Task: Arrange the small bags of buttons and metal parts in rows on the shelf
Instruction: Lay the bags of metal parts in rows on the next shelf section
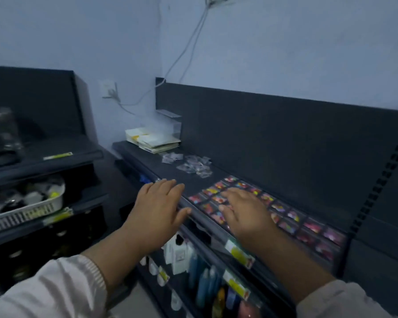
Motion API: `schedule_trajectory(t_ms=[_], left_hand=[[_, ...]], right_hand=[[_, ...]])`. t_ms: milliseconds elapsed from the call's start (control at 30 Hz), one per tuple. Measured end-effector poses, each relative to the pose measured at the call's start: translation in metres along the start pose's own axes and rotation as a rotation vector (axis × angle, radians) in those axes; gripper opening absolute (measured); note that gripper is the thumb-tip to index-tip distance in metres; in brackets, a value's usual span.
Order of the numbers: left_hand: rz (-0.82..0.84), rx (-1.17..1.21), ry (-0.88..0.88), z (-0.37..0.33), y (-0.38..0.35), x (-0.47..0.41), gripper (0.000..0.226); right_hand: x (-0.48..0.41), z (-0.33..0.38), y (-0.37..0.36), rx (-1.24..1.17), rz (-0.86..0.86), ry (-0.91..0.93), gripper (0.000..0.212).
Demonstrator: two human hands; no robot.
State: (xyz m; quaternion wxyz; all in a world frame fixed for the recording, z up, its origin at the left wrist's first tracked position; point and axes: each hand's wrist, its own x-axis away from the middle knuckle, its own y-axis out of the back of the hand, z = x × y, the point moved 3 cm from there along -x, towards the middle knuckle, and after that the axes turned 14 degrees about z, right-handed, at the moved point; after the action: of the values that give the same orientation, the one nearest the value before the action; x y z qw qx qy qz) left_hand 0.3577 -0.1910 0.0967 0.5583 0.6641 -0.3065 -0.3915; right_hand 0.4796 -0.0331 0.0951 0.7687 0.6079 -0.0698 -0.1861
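Small clear bags of coloured buttons (292, 216) lie in neat rows along the dark top shelf (170, 177). Farther back, a loose heap of clear bags with metal parts (194, 166) sits on the same shelf. My left hand (159, 207) hovers over the shelf's front edge, left of the rows, fingers straight and holding nothing. My right hand (244, 212) lies flat over the left end of the button rows, fingers spread; it covers a few bags. The picture is dim and slightly blurred.
A stack of white packets (152, 140) and a clear plastic holder (170, 125) stand at the shelf's far end. Bottles (205, 278) fill lower shelves below. A white basket (30, 207) of items sits on the left rack. Cables (182, 58) hang on the wall.
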Motion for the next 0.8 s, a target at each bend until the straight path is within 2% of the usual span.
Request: schedule_trajectory(t_ms=[133, 300, 800], left_hand=[[-0.021, 0.007, 0.042, 0.054, 0.012, -0.002, 0.079], [-0.027, 0.082, 0.067, 0.09, 0.006, -0.024, 0.065], [0.124, 0.179, 0.205, 0.173, -0.039, -0.195, 0.056]], right_hand=[[-0.042, 0.036, -0.008, -0.013, 0.026, 0.025, 0.049], [-0.093, 0.044, -0.02, -0.039, 0.049, 0.033, 0.043], [-0.306, -0.041, -0.063, -0.189, 0.149, -0.088, 0.031]])
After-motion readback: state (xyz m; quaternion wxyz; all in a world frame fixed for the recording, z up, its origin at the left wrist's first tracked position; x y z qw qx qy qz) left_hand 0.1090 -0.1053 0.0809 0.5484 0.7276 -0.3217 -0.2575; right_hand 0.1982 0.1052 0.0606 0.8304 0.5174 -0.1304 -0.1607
